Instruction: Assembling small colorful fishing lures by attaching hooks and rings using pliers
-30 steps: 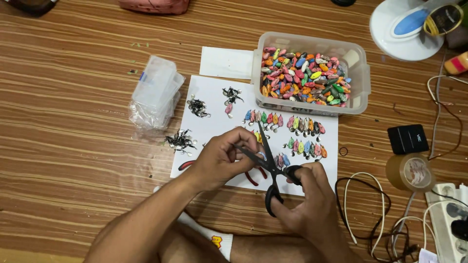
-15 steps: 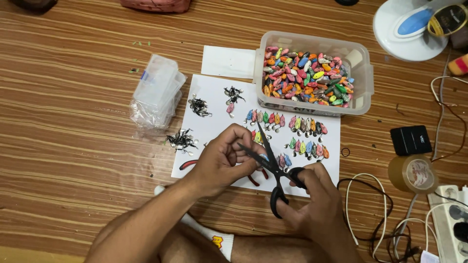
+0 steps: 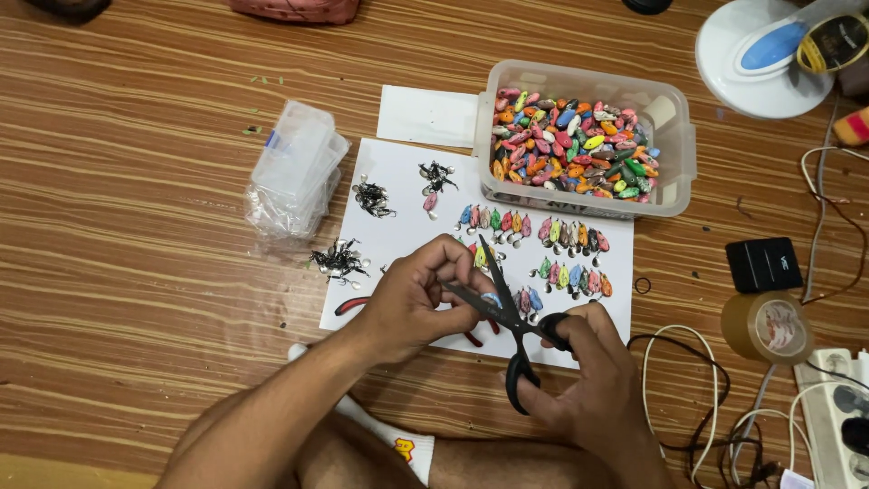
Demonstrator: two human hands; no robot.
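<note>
My right hand [image 3: 579, 380] grips open black scissors [image 3: 507, 317]; my left hand [image 3: 416, 294] pinches a small lure [image 3: 481, 258]. Rows of lures [image 3: 570, 263] lie finished on the sheet [image 3: 398, 172]; the tub [image 3: 674, 136] remains full.

A wood-grain floor [image 3: 136, 299] with pale and brown stripes fills the view, evenly lit with soft shadows. At the top right stands a white round lamp base [image 3: 756, 63], perhaps a desk lamp. A white power strip [image 3: 837, 417] lies at the lower right corner.
</note>
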